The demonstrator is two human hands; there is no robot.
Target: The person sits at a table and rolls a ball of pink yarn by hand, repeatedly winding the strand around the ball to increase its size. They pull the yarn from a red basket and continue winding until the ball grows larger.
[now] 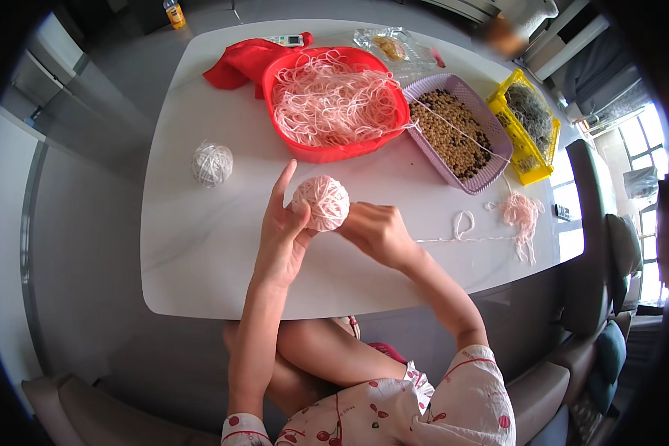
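Note:
A ball of pink yarn (320, 203) rests in my left hand (285, 234), whose thumb lies on its near side and whose fingers go round the left and underside. Close against the ball's right side, my right hand (378, 231) is curled, its fingertips partly hidden. A pink strand (451, 240) runs on the white table from near my right wrist to a loose pink tangle (519, 214) at the right. Beyond the ball stands a red basin (323, 153) heaped with loose pink yarn (334, 100). A white or grey yarn ball (212, 164) sits at the left.
Right of the basin stand a lilac plastic basket (499, 131) of tan and dark beads or beans and a yellow crate (535, 173) of grey fibre. Behind are a red cloth (240, 64), a remote control (286, 40) and a clear plastic tray (418, 58). A small dark device (562, 212) lies near the right edge.

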